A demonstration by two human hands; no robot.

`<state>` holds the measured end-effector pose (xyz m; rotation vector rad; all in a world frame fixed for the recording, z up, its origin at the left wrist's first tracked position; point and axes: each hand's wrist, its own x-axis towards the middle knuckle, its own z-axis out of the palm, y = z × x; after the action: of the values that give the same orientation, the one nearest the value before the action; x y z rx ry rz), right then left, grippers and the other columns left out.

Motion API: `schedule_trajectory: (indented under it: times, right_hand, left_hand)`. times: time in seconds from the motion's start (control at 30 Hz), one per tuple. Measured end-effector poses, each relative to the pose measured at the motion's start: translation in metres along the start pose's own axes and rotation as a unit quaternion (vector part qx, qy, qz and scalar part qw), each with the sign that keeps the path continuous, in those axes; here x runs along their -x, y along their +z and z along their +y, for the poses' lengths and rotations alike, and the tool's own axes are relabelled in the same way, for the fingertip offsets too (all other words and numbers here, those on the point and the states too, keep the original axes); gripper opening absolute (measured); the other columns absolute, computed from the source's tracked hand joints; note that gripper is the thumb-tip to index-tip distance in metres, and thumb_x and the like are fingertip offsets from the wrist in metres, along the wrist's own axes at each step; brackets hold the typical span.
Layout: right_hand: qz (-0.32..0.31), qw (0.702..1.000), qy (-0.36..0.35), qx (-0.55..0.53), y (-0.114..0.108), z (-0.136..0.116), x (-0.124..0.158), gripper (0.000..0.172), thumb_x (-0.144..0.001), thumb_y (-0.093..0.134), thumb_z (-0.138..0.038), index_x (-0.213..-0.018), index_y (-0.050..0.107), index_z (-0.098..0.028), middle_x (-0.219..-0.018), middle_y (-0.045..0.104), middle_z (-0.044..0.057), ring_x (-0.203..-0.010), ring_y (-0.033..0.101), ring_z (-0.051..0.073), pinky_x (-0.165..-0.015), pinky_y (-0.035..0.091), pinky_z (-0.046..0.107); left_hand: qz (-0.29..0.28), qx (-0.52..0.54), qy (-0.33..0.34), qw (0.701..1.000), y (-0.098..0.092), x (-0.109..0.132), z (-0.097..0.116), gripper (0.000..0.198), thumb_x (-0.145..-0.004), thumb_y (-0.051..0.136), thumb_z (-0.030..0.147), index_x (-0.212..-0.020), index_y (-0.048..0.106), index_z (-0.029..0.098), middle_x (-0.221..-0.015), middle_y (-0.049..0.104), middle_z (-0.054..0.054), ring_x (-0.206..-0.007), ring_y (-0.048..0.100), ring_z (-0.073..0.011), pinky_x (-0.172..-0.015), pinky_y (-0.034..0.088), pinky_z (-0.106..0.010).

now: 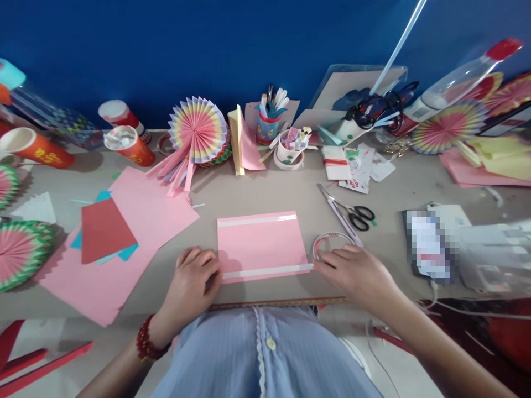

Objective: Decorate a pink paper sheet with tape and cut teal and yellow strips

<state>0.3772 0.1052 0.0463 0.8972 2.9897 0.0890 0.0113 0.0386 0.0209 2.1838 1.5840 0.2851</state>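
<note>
Head cam, looking down: pink sheet [261,243] lies flat on the table [274,190] right in front of the person, btw both hands. It's got 2 white strips on it, prob tape: upper strip [257,219] along the far edge, lower strip [265,271] along the near one.

Left hand [194,279] is at the sheet's near left corner, fingers curled, w/ a small gap btw thumb and index; can't tell if it's pinching paper or just resting there. My guess is it's keeping the sheet from sliding. Right hand [352,271] is at the right end of the lower strip, fingertips bunched close together. Prob there to control that end, but tbh can't tell if it's actually gripped, bc the fingers hide it.

Tape roll [316,246] sits just beyond the right hand, partly hidden by it, and the scissors [347,207] are a bit further back, so both look parked for quick reach imo.

Quick count: 1 roll, 1 pair of scissors, 2 strips, 1 phone [429,249] off to the right, 2 orange cups [135,149] back left, 1 red piece [107,229] on top of blue bits [128,253]. Those sit on larger pink paper [153,204], no. of layers unclear, prob shoved left for work space.
</note>
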Motion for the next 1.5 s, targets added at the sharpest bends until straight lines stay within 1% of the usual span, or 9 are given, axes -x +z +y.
schedule_trajectory:
  times: [0.2, 0.6, 0.8, 1.0, 1.13, 1.27, 1.5]
  right_hand:
    - [-0.008, 1.0, 0.002, -0.002, -0.003, -0.001, -0.003, 0.022, -0.075, 0.058, 0.0, -0.08, 0.065, -0.02, -0.073, 0.063, 0.0, -0.062, 0.045, 0.017, -0.067, 0.026, 0.035]
    - [0.005, 1.0, -0.006, -0.001, -0.002, 0.0, -0.002, 0.021, -0.077, 0.055, -0.001, -0.08, 0.063, -0.019, -0.075, 0.063, 0.001, -0.062, 0.043, 0.016, -0.067, 0.025, 0.034]
    - [0.0, 1.0, -0.004, 0.005, -0.001, 0.0, -0.002, 0.022, -0.075, 0.057, 0.0, -0.081, 0.064, -0.02, -0.074, 0.063, 0.0, -0.062, 0.043, 0.017, -0.067, 0.025, 0.034]
    - [0.001, 1.0, -0.002, 0.011, -0.001, -0.001, -0.003, 0.023, -0.078, 0.053, 0.0, -0.081, 0.065, -0.02, -0.075, 0.063, 0.001, -0.062, 0.044, 0.017, -0.067, 0.026, 0.035]
    - [-0.007, 1.0, -0.003, 0.02, -0.003, -0.002, -0.004, 0.025, -0.078, 0.052, 0.002, -0.081, 0.064, -0.02, -0.075, 0.063, 0.0, -0.062, 0.045, 0.016, -0.067, 0.026, 0.035]
    - [-0.012, 1.0, -0.002, 0.024, -0.005, -0.004, -0.007, 0.024, -0.075, 0.058, 0.0, -0.083, 0.066, -0.02, -0.076, 0.066, 0.0, -0.061, 0.047, 0.016, -0.067, 0.026, 0.034]
    - [-0.032, 0.998, 0.021, 0.047, -0.005, -0.01, -0.01, 0.022, -0.073, 0.064, -0.001, -0.083, 0.067, -0.02, -0.077, 0.068, 0.001, -0.064, 0.054, 0.016, -0.069, 0.029, 0.034]
  left_hand:
    - [-0.001, -0.006, 0.005, 1.0, -0.001, 0.0, 0.001, 0.013, -0.091, 0.051, 0.02, -0.08, 0.057, 0.021, -0.086, 0.06, -0.003, -0.086, 0.053, -0.0224, -0.091, 0.039, -0.043]
    - [-0.004, -0.017, 0.004, 1.0, -0.001, 0.0, 0.004, 0.016, -0.093, 0.049, 0.019, -0.08, 0.057, 0.02, -0.086, 0.059, -0.003, -0.087, 0.051, -0.022, -0.093, 0.039, -0.044]
    - [-0.003, -0.025, 0.007, 1.0, -0.001, -0.001, 0.004, 0.016, -0.093, 0.049, 0.019, -0.08, 0.059, 0.02, -0.086, 0.059, -0.003, -0.087, 0.052, -0.0217, -0.095, 0.039, -0.045]
    - [-0.005, -0.039, 0.007, 0.999, -0.001, -0.001, 0.004, 0.015, -0.092, 0.05, 0.019, -0.08, 0.06, 0.021, -0.085, 0.059, -0.003, -0.087, 0.052, -0.0222, -0.096, 0.039, -0.045]
    - [-0.007, -0.049, 0.008, 0.999, -0.001, -0.001, 0.006, 0.015, -0.091, 0.051, 0.018, -0.08, 0.06, 0.021, -0.085, 0.058, -0.003, -0.088, 0.052, -0.0224, -0.097, 0.039, -0.046]
    - [-0.008, -0.052, 0.011, 0.999, -0.002, -0.001, 0.006, 0.015, -0.092, 0.05, 0.018, -0.079, 0.059, 0.02, -0.084, 0.058, -0.003, -0.086, 0.051, -0.0222, -0.095, 0.04, -0.046]
    - [-0.002, -0.049, 0.015, 0.999, -0.001, -0.002, 0.005, 0.015, -0.091, 0.051, 0.018, -0.079, 0.06, 0.021, -0.084, 0.058, -0.003, -0.086, 0.052, -0.0221, -0.096, 0.041, -0.046]
